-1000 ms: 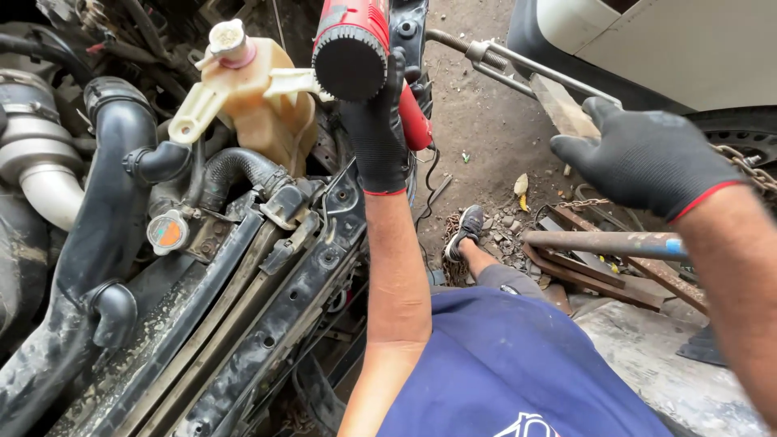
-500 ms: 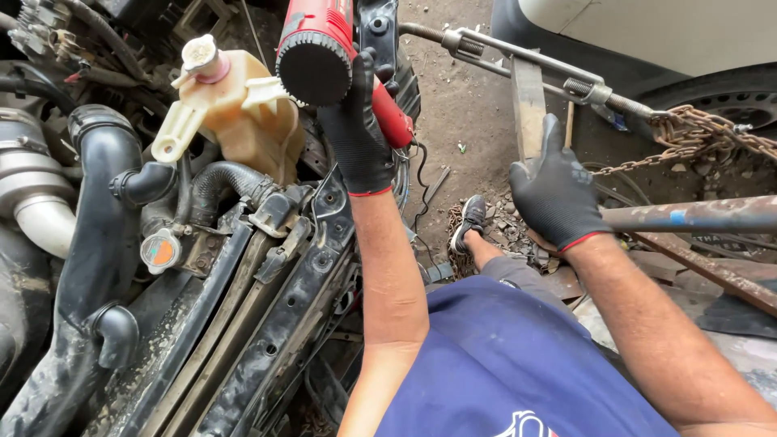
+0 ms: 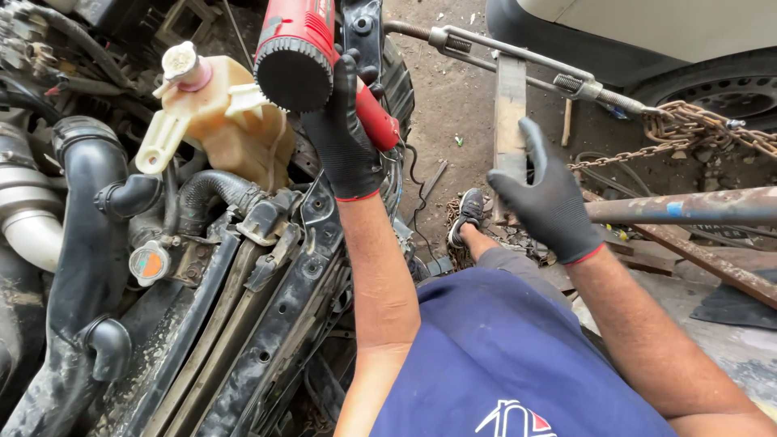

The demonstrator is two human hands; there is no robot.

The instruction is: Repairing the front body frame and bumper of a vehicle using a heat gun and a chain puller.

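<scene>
My left hand (image 3: 346, 137), in a black glove, grips a red power tool (image 3: 301, 50) with a round black rear end, held up over the front of a car's engine bay. Just left of the tool stands a yellowed plastic coolant tank (image 3: 222, 121) with a pale cap. My right hand (image 3: 550, 194), also gloved in black, hangs open in the air to the right, fingers spread, holding nothing. It hovers in front of a wooden plank (image 3: 510, 121) and near a rusty steel pipe (image 3: 688, 206).
Black hoses (image 3: 89, 243) and a dirty radiator support (image 3: 267, 324) fill the left. A metal rod (image 3: 518, 61) joined to a rusty chain (image 3: 688, 133) crosses the dirt ground. A car tyre (image 3: 712, 81) is at the upper right. My shoe (image 3: 468, 212) rests on the ground.
My right hand has come down and leftward from the rod and plank and now hangs open in the air. My left hand still holds the red tool, which looks slightly nearer.
</scene>
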